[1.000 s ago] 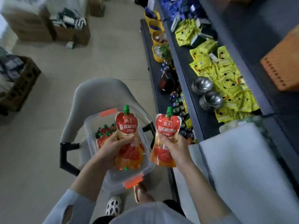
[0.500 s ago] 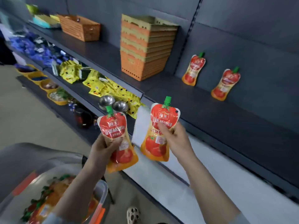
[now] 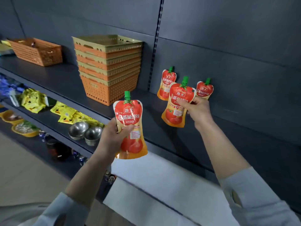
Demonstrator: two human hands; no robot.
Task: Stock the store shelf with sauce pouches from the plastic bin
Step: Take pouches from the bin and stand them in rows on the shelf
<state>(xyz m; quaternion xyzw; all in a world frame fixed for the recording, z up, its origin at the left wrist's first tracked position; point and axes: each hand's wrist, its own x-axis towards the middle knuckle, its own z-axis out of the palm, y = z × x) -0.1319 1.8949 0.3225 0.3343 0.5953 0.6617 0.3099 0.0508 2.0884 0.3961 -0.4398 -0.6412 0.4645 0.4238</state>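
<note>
My left hand [image 3: 112, 136] grips a red-and-orange sauce pouch [image 3: 130, 126] with a green cap, upright in front of the dark shelf's [image 3: 162, 121] front edge. My right hand [image 3: 197, 110] holds a second sauce pouch [image 3: 176, 106] over the shelf board, reaching toward the back panel. Two more pouches lean upright against that panel: one [image 3: 167, 82] left of the held pouch, one [image 3: 204, 89] right of it, partly hidden by my right hand. The plastic bin is out of view.
A stack of orange and tan baskets [image 3: 107, 66] stands on the same shelf to the left, and a single orange basket [image 3: 37, 50] farther left. Lower shelves carry yellow packets [image 3: 34, 101], steel bowls [image 3: 84, 132] and yellow dishes [image 3: 24, 129]. White sheets [image 3: 162, 185] cover the lower shelf below my arms.
The view rose from the bin to the shelf. My right hand moved its pouch forward over the shelf, between the two leaning pouches. My left hand lifted its pouch to the shelf's edge.
</note>
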